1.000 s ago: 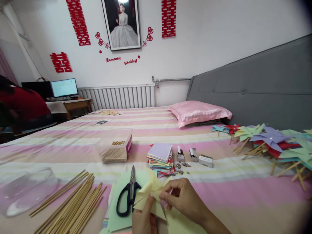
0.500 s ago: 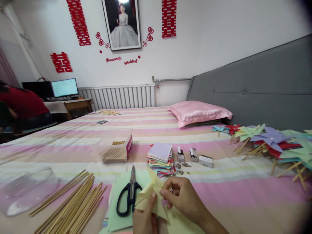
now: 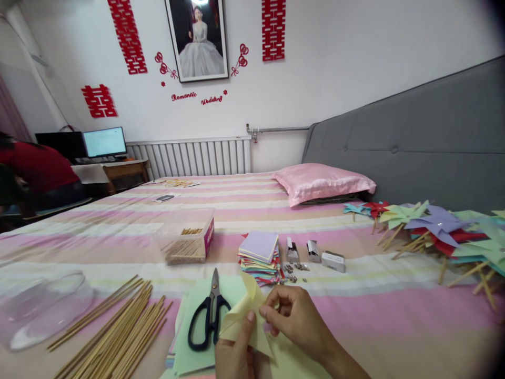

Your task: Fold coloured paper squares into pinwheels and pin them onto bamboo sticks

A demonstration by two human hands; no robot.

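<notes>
A pale yellow paper pinwheel (image 3: 242,319), partly folded, is held low in the middle of the view. My left hand (image 3: 235,350) grips it from below, with the thumb pressed on its centre. At its right side, my right hand (image 3: 295,321) is closed with thumb and forefinger pinched at the paper's edge; whether something small sits between the fingertips is hidden. Dark-handled scissors (image 3: 209,316) lie just left of my left hand, on a stack of light green paper (image 3: 195,358). Yellow paper (image 3: 294,360) lies beneath my hands.
Bamboo sticks (image 3: 114,337) lie at front left beside a clear plastic lid (image 3: 51,310). A stick-filled box (image 3: 187,245), a coloured paper stack (image 3: 259,252), metal fasteners (image 3: 292,271) and small boxes (image 3: 313,251) stand ahead. Finished pinwheels (image 3: 437,223) lie right. A person in red (image 3: 37,171) sits far left.
The yellow paper has shifted slightly, and its upper flap now stands more folded over to the right. Both hands have stayed in nearly the same place.
</notes>
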